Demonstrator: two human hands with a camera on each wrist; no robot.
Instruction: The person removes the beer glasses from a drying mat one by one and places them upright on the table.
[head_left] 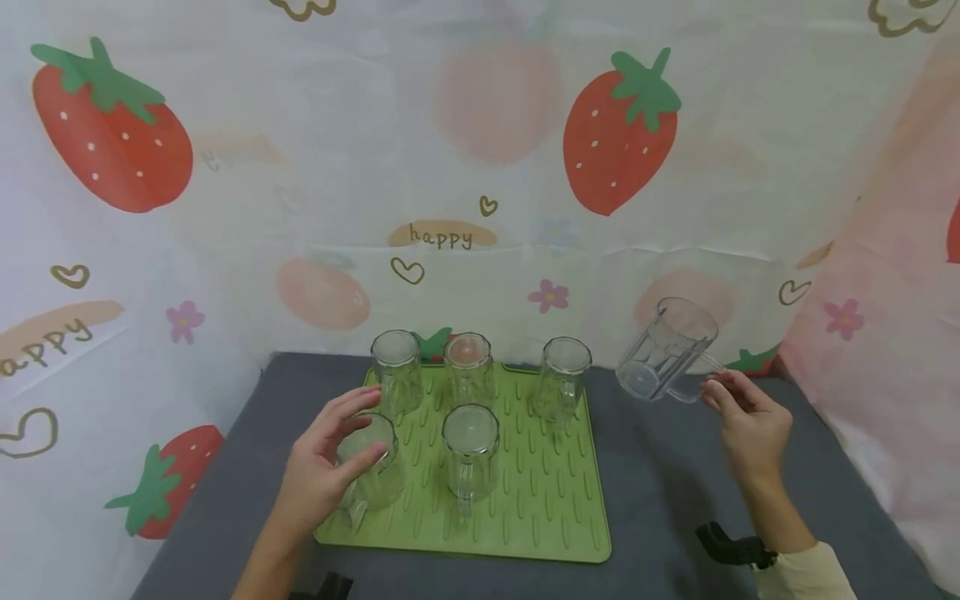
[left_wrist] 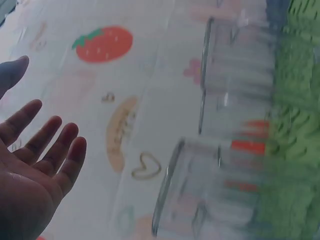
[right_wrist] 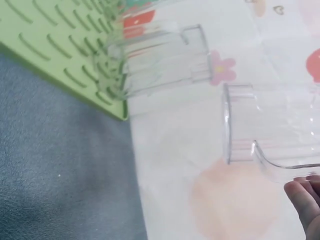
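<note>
In the head view my right hand point(head_left: 753, 421) pinches the handle of a clear glass mug point(head_left: 667, 350), which is tilted in the air to the right of the green mat. The right wrist view shows fingertips point(right_wrist: 302, 197) at the handle of this mug point(right_wrist: 275, 125). My left hand point(head_left: 322, 471), its fingers apart, hovers in front of the front-left mug point(head_left: 378, 475) and partly hides it. Away from the mugs in the left wrist view, the same hand point(left_wrist: 37, 170) holds nothing. Whether it touches the front-left mug I cannot tell.
Several clear mugs stand upright on the ridged green mat point(head_left: 555, 525), among them a front-middle mug point(head_left: 471, 454) and a back-right mug point(head_left: 561, 379). A dark grey tabletop point(head_left: 645, 517) lies under the mat. Behind it hangs a strawberry-print cloth point(head_left: 480, 292).
</note>
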